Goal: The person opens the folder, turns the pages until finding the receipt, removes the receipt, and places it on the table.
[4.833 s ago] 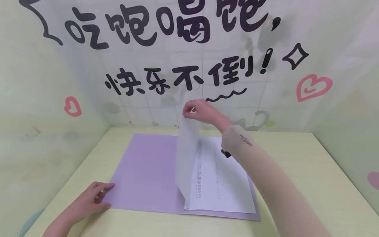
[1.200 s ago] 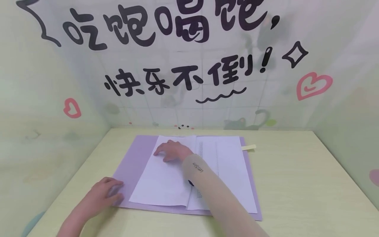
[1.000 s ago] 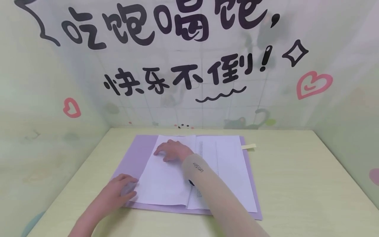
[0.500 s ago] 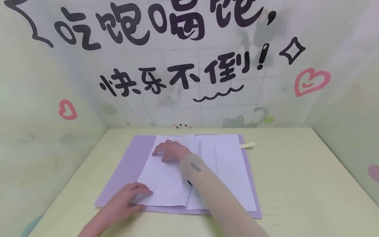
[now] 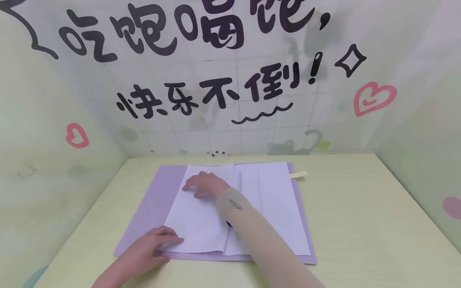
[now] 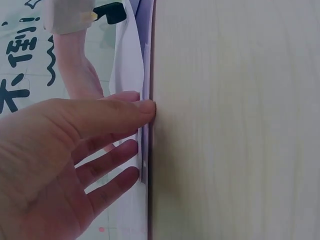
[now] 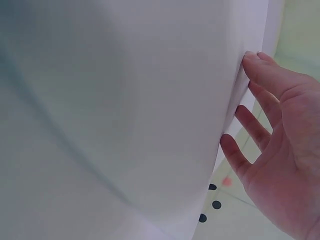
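Observation:
A purple folder [image 5: 158, 196] lies spread wide on the table with white sheets in it. One white page [image 5: 201, 224] is turned over to the left, and a page with small print in columns [image 5: 279, 200] lies on the right. My right hand [image 5: 207, 185] rests its spread fingertips on the upper part of the turned page. Near that page's lower left corner, my left hand [image 5: 153, 246] lays its extended fingers on the paper. Its thumb [image 6: 145, 110] is at the folder's bottom edge in the left wrist view.
A pale yellow tab [image 5: 298, 175] sticks out past the folder's right edge. The light wooden table [image 5: 360, 216] is enclosed by a printed cloth [image 5: 237, 136] at the back and sides. My right sleeve [image 5: 263, 236] crosses over the right page.
The page my right hand held upright now lies flat on the left side, with that hand on it. My left hand has slid right from the folder's edge onto the page's lower corner.

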Available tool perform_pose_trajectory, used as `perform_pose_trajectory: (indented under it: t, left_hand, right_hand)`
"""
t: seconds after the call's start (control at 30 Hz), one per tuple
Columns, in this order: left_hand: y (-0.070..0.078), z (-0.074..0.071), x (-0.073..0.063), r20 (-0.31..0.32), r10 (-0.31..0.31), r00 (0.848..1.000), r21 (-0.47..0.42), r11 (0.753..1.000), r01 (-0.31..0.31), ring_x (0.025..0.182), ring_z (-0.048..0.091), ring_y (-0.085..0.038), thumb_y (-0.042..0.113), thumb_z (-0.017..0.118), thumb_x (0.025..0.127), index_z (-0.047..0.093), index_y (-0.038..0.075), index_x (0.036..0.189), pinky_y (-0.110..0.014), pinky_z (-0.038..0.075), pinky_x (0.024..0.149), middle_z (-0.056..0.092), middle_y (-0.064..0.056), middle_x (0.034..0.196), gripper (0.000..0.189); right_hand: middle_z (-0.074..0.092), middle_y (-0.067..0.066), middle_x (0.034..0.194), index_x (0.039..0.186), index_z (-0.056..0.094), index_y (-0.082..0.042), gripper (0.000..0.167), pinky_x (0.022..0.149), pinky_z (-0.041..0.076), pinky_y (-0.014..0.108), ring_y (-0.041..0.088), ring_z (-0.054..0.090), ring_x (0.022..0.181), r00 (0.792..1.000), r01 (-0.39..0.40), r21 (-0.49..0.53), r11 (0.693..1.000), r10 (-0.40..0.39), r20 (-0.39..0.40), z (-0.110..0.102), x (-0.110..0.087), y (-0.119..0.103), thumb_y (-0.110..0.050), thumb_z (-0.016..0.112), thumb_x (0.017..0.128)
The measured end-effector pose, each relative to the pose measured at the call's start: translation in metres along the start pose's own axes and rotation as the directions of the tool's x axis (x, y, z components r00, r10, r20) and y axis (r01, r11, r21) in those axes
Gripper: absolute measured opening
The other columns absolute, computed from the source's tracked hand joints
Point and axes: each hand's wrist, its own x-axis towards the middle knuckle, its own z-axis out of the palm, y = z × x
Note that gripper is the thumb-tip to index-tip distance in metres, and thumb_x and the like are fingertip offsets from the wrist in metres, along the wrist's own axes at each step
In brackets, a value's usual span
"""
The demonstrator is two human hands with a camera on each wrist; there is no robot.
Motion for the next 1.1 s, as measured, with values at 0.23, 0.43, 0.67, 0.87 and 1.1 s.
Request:
perform_pose_trajectory:
  t: [0.23,0.43,0.67,0.87,1.1]
  left_hand:
    - [-0.008,0.003,-0.005,-0.048,0.076,0.996,0.006,0.997,-0.076,0.096,0.063,-0.015,0.008,0.085,0.068,0.073,0.023,0.111,-0.03,0.057,0.078,0.066,0.002,0.108,0.047]
    - [-0.009,0.004,-0.005,-0.063,0.077,0.995,0.005,0.997,-0.077,0.097,0.062,-0.014,0.008,0.085,0.068,0.073,0.024,0.112,-0.027,0.056,0.08,0.066,0.004,0.11,0.048]
    - [-0.008,0.006,-0.005,-0.038,0.064,0.997,-0.002,0.998,-0.064,0.097,0.062,-0.014,0.01,0.085,0.07,0.073,0.024,0.111,-0.029,0.057,0.079,0.065,0.003,0.109,0.045]
    - [-0.003,0.007,-0.004,-0.041,0.055,0.998,0.019,0.998,-0.054,0.096,0.062,-0.014,0.009,0.084,0.069,0.073,0.024,0.111,-0.031,0.058,0.078,0.065,0.005,0.108,0.046]
    - [-0.001,0.007,-0.004,-0.057,0.058,0.997,0.037,0.998,-0.056,0.095,0.062,-0.014,0.008,0.085,0.068,0.074,0.024,0.111,-0.031,0.058,0.077,0.065,0.006,0.107,0.047]
  right_hand:
    - [0.039,-0.015,0.157,0.145,0.048,-0.039,0.049,0.125,0.026,0.04,0.014,0.034,0.146,1.0,0.011,-0.046,0.999,-0.01,0.022,0.004,0.0,0.0,-0.018,0.053,0.101]
    - [0.041,-0.013,0.156,0.142,0.051,-0.038,0.046,0.124,0.028,0.034,0.014,0.034,0.148,1.0,0.019,-0.055,0.998,-0.019,-0.003,0.004,0.002,0.004,-0.022,0.058,0.099]
    - [0.043,-0.011,0.156,0.14,0.055,-0.033,0.042,0.125,0.026,0.032,0.013,0.034,0.149,0.996,0.084,0.118,0.99,-0.082,-0.023,0.002,-0.001,0.02,-0.027,0.059,0.099]
    - [0.049,-0.005,0.151,0.138,0.058,-0.026,0.038,0.123,0.03,0.031,0.015,0.039,0.146,0.987,0.133,0.182,0.974,-0.114,-0.111,-0.01,-0.007,0.036,-0.026,0.057,0.1]
    - [0.054,-0.004,0.148,0.135,0.061,-0.024,0.036,0.114,0.044,0.039,0.023,0.053,0.134,0.971,0.06,0.349,0.935,0.027,-0.238,-0.035,-0.032,0.056,-0.029,0.06,0.099]
